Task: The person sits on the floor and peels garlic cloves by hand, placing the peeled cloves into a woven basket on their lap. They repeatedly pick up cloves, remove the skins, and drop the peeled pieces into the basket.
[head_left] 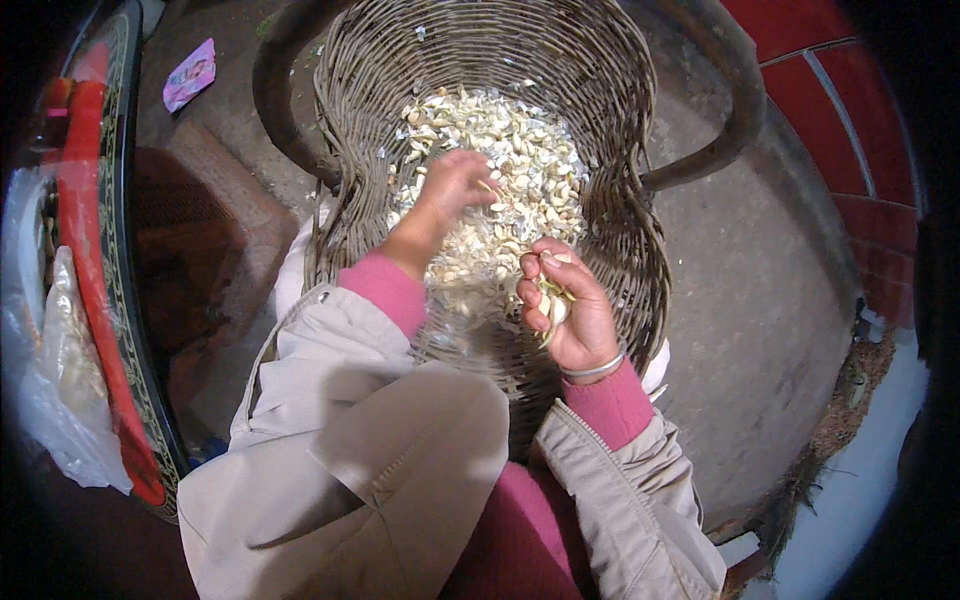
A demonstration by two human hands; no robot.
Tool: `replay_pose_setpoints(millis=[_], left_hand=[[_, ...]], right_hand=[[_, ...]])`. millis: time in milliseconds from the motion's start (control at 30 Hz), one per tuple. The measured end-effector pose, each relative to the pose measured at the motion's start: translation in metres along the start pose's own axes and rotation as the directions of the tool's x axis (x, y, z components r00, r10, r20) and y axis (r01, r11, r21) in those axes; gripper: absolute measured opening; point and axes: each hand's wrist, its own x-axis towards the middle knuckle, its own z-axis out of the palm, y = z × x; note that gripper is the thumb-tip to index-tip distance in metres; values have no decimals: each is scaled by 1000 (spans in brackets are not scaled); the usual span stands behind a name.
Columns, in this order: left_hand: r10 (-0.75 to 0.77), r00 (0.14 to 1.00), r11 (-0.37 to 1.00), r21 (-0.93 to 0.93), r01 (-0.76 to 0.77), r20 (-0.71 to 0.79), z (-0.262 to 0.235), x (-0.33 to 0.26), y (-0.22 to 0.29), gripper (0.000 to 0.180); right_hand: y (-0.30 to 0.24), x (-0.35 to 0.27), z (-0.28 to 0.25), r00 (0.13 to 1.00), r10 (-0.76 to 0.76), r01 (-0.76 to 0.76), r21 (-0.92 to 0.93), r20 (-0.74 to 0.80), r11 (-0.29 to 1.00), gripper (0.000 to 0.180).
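A deep brown wicker basket [490,45], narrowed at the middle, holds a heap of pale, flat seed-like pieces [520,145]. Cream and greenish ones are mixed, with thin whitish bits among them; their kind is not clear to me. Over the heap, my left hand [455,188] has its fingers curled inward, slightly blurred, and whatever lies at the fingertips is hard to make out. My right hand [575,310] is cupped, palm up, at the basket's right side. Several of the pale pieces are held in its palm, under the curled fingers.
Curved dark handles [715,120] arch out on both sides of the basket. At the left stands a dark-rimmed table [125,200] with a red band and a clear plastic bag [75,390]. A pink wrapper [190,75] lies on the floor. Red tiles [820,110] border the right.
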Motion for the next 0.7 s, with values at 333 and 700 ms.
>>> replay_pose_setpoints(millis=[333,700], left_hand=[[555,827,-89,995,-46,88,-35,43,28,13],[131,961,898,440,-10,-245,-53,36,29,11]], right_hand=[[0,0,2,1000,4,-5,33,31,999,13],[0,-1,5,1000,-9,9,5,7,1000,12]])
